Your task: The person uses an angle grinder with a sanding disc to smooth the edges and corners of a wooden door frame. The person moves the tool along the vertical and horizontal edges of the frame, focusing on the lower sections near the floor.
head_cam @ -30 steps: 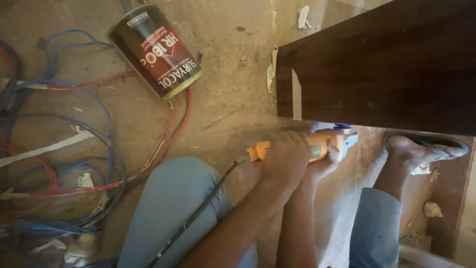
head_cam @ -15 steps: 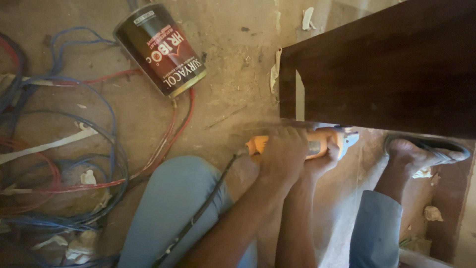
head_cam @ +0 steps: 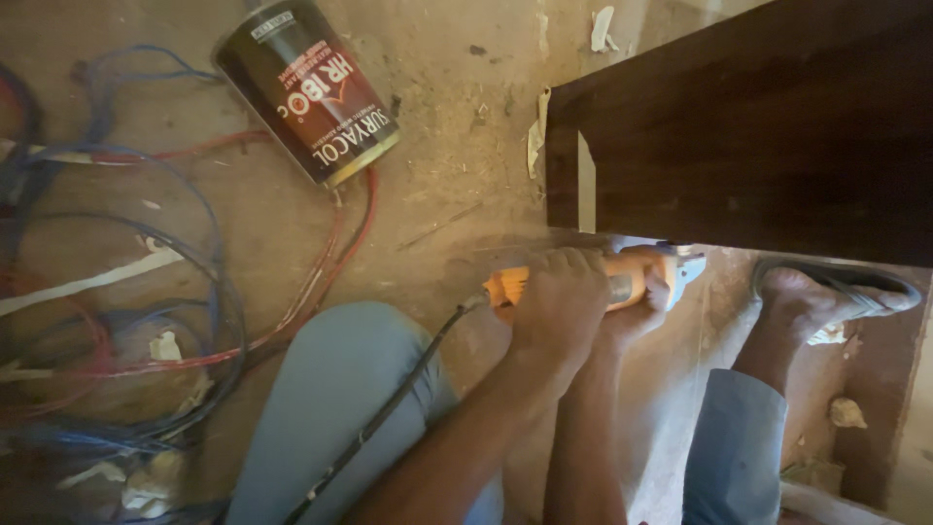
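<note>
- Here, an orange power tool lies level just under the lower edge of a dark wooden panel, its grey head touching or very nearly touching that edge; the contact itself is too blurred to settle.
- The left hand wraps the tool's rear body, its grip pressed tight around the casing, likely to steady it.
- The right hand cups the tool from below near the head, fingers curled shut on it, seemingly guiding the front end.
- One black cord runs from the tool's tail back across the knee in pale blue trousers.
- One dark tin can lies on its side on the dusty floor, well apart.
- Several loose blue and red wires tangle at the left; their number cannot be counted.
- One sandalled foot rests beneath the panel.
</note>
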